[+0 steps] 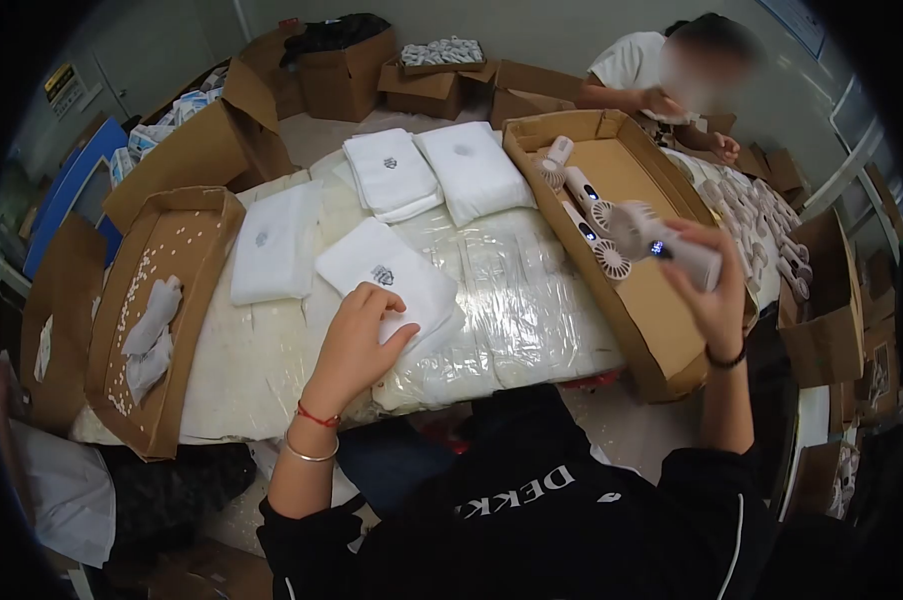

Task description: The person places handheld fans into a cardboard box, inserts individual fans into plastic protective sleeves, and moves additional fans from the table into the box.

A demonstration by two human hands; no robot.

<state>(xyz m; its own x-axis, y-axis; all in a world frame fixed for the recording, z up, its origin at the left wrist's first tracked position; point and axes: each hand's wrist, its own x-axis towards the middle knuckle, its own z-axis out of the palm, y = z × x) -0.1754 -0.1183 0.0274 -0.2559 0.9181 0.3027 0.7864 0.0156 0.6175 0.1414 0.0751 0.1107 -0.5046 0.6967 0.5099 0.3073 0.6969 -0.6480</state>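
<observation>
My right hand [710,290] is wrapped round a pale handheld fan [687,258] with a lit display, above a shallow cardboard tray [667,350]. Several similar fans [610,258] lie in that tray, some with lit displays. My left hand [372,335], fingers apart, rests at the lower edge of a stack of white pouches [397,275] with a dark printed mark. Two more white stacks [392,172] [477,170] lie behind it, and another [275,240] lies to the left.
At the left a cardboard tray [197,290] holds small white dots and crumpled white material. Many fans [752,225] are heaped at the right. A co-worker [627,75] is at the back right; another person's clothing [62,490] shows at left. Open boxes [347,80] surround the table.
</observation>
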